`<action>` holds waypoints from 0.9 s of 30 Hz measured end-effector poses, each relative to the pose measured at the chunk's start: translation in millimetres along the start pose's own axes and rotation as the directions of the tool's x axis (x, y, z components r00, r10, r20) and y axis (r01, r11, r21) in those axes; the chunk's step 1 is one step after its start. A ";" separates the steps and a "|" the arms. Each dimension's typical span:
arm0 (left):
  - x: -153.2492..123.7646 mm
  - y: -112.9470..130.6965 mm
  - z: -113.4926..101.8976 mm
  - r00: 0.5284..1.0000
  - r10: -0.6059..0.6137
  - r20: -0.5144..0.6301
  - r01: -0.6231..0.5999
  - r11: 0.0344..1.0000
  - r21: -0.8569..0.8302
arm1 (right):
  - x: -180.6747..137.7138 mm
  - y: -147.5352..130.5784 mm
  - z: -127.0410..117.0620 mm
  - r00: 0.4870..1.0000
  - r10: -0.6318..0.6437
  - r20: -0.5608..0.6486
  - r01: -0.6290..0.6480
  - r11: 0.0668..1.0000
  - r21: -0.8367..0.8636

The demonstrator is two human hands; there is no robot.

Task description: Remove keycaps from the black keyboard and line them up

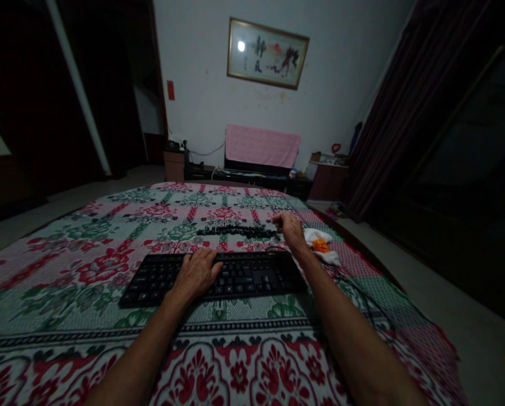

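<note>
A black computer keyboard [235,290] lies across the patterned cloth in front of me. My left hand [198,272] rests on its middle-left part, palm down, with the fingers spread over the keys. Beyond the keyboard runs a row of small black pieces [235,230] that look like loose keycaps. My right hand [291,230] is at the right end of this row, its fingers curled together; whatever they hold, if anything, is too small to make out. Toward its right end, the keyboard shows patches that look bare of keys, though the picture is dark there.
A white cloth with an orange patch [321,246] lies just right of my right hand. A thin black cable [364,293] trails over the patterned bedcover [87,307] on the right. Farther off stand a low cabinet and a screen draped with a pink towel [260,145].
</note>
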State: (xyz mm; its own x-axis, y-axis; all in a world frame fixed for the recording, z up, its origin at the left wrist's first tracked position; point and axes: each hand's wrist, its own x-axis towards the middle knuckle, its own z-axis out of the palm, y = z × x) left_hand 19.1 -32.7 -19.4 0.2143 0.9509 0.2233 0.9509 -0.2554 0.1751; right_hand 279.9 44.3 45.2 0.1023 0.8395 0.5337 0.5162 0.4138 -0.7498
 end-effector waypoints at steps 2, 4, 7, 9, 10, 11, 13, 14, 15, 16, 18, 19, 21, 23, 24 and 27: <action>-0.3 -0.4 -2.0 1.000 0.003 0.030 -0.003 1.000 -0.016 | -8.6 5.2 -3.6 1.000 0.013 -0.023 -0.014 0.999 -0.040; -1.1 -1.4 -4.3 0.998 0.019 0.066 -0.017 0.999 -0.034 | -15.5 11.3 -3.7 0.996 0.089 -0.028 -0.089 0.996 0.017; -2.4 -3.7 -7.9 0.989 0.038 0.145 -0.032 0.998 -0.047 | -23.4 17.4 2.3 0.980 0.198 0.017 -0.197 0.958 0.210; -2.9 -5.1 -10.0 0.979 0.046 0.198 -0.036 0.998 -0.053 | -28.3 17.4 8.9 0.974 0.215 0.076 -0.228 0.930 0.287; -3.1 -5.5 -10.8 0.975 0.050 0.216 -0.038 0.998 -0.057 | -30.8 16.2 12.4 0.972 0.206 0.113 -0.231 0.926 0.298; -3.2 -5.7 -11.4 0.973 0.052 0.226 -0.039 0.997 -0.060 | -33.3 14.3 15.8 0.969 0.189 0.160 -0.230 0.927 0.296; -3.3 -5.6 -12.0 0.972 0.054 0.228 -0.042 0.997 -0.061 | -38.3 9.3 21.4 0.953 0.139 0.270 -0.216 0.936 0.280; -3.3 -5.4 -12.0 0.973 0.055 0.223 -0.043 0.997 -0.057 | -40.4 6.5 23.4 0.939 0.114 0.325 -0.210 0.937 0.278; -3.3 -5.2 -11.8 0.975 0.057 0.216 -0.046 0.998 -0.053 | -42.1 3.6 24.7 0.922 0.096 0.374 -0.212 0.936 0.282; -3.3 -5.0 -11.5 0.977 0.060 0.207 -0.051 0.997 -0.050 | -43.3 0.8 25.3 0.905 0.081 0.417 -0.217 0.932 0.289; -3.3 -5.1 -10.7 0.980 0.069 0.187 -0.061 0.997 -0.048 | -44.3 -4.2 24.6 0.877 0.065 0.476 -0.231 0.926 0.298; -3.3 -5.2 -10.3 0.981 0.073 0.178 -0.065 0.997 -0.049 | -44.2 -6.3 23.7 0.866 0.059 0.496 -0.233 0.926 0.297; -3.4 -5.5 -9.9 0.983 0.081 0.167 -0.073 0.996 -0.048 | -43.6 -9.4 21.4 0.853 0.040 0.520 -0.221 0.931 0.290; -3.3 -5.7 -9.7 0.982 0.086 0.166 -0.080 0.996 -0.045 | -43.4 -10.8 19.8 0.845 0.019 0.534 -0.194 0.942 0.274; -3.2 -5.8 -9.6 0.982 0.086 0.169 -0.080 0.996 -0.043 | -43.6 -10.9 19.5 0.840 0.009 0.543 -0.177 0.950 0.257; -2.8 -5.8 -9.3 0.981 0.072 0.182 -0.068 0.997 -0.031 | -45.3 -9.7 19.6 0.830 -0.019 0.558 -0.106 0.976 0.191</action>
State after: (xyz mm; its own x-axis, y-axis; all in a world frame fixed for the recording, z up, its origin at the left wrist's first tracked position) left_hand 10.9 -35.6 -12.2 0.3193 0.9459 0.0570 0.9268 -0.3243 0.1894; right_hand 253.5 9.2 20.6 -0.3989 0.8853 0.2390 0.3303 0.3819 -0.8632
